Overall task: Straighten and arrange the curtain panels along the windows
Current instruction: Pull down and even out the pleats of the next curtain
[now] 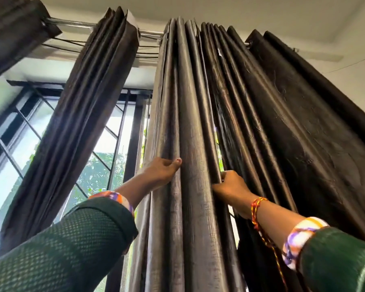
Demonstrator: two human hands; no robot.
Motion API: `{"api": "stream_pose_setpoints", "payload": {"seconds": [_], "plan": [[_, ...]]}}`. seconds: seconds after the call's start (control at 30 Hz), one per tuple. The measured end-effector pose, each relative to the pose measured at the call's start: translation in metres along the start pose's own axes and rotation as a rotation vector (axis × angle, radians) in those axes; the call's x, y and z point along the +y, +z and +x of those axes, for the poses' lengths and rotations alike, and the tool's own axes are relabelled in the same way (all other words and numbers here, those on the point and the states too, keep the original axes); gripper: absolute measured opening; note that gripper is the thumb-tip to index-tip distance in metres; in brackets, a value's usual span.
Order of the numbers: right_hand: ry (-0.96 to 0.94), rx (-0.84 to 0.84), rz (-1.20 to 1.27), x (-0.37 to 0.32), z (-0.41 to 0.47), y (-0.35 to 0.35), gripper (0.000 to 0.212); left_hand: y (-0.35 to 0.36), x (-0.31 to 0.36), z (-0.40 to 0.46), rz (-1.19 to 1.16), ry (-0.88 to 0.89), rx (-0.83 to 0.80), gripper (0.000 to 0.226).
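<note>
We see the dark pleated curtain panel [190, 123] hanging from the rod [72, 23] before the window [19, 133], our left hand [162, 170] curling its grip round the panel's left folds and our right hand [230, 187] pinching its right folds.

We see bright daylight through the window [105, 144] at left, blown out near the upper panes. It sheens the curtain folds [190, 133]. Edges bow from wide-angle distortion, and the upper left corner is blurred.
</note>
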State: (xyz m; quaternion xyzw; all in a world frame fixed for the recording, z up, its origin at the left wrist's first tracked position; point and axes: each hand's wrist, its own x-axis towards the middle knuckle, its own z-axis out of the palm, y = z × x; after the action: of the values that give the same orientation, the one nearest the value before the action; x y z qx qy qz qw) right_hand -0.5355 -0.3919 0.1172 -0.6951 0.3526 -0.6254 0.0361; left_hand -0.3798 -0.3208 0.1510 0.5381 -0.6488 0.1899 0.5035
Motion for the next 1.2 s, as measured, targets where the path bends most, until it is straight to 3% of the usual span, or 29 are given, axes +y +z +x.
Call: {"api": "stream_pose_setpoints", "payload": {"seconds": [0.1, 0.2, 0.3, 0.37, 0.47, 0.5, 0.63, 0.8, 0.9, 1.0, 1.07, 1.13, 1.2], "plan": [[-0.097, 0.069, 0.208, -0.009, -0.006, 0.008, 0.022, -0.002, -0.005, -0.002, -0.011, 0.022, 0.288, 0.058], [-0.201, -0.163, 0.622, -0.033, -0.025, 0.014, 0.041, -0.009, 0.005, -0.009, -0.073, 0.090, 0.391, 0.064], [-0.313, -0.244, 0.652, -0.056, -0.037, 0.019, 0.047, -0.018, 0.023, -0.021, -0.206, 0.220, 0.326, 0.067], [-0.292, -0.199, 0.567, -0.068, -0.042, 0.021, 0.073, -0.022, 0.032, -0.027, -0.367, 0.288, 0.195, 0.068], [-0.257, -0.099, 0.357, -0.078, -0.046, 0.020, 0.093, -0.032, 0.038, -0.033, -0.494, 0.285, 0.070, 0.041], [-0.277, -0.046, 0.254, -0.078, -0.047, 0.021, 0.095, -0.036, 0.037, -0.034, -0.491, 0.277, 0.047, 0.041], [-0.362, 0.102, -0.037, -0.085, -0.052, 0.023, 0.087, -0.053, 0.013, -0.027, -0.197, 0.260, 0.099, 0.066], [-0.278, 0.117, -0.265, -0.100, -0.058, 0.031, 0.088, -0.097, -0.029, -0.028, 0.453, 0.172, 0.464, 0.053], [-0.303, 0.209, -0.393, -0.114, -0.060, 0.045, 0.091, -0.127, -0.054, -0.027, 0.744, 0.042, 0.652, 0.074], [-0.532, 0.351, -0.549, -0.127, -0.061, 0.072, 0.082, -0.148, -0.075, -0.018, 0.499, -0.263, 0.566, 0.122], [-0.686, 0.312, -0.584, -0.137, -0.063, 0.096, 0.073, -0.156, -0.100, -0.001, 0.296, -0.362, 0.481, 0.141], [-0.722, 0.192, -0.517, -0.151, -0.058, 0.127, 0.068, -0.161, -0.127, 0.013, 0.067, -0.322, 0.415, 0.148], [-0.626, 0.031, -0.378, -0.167, -0.049, 0.154, 0.075, -0.165, -0.144, 0.020, -0.025, -0.259, 0.394, 0.127]]}}
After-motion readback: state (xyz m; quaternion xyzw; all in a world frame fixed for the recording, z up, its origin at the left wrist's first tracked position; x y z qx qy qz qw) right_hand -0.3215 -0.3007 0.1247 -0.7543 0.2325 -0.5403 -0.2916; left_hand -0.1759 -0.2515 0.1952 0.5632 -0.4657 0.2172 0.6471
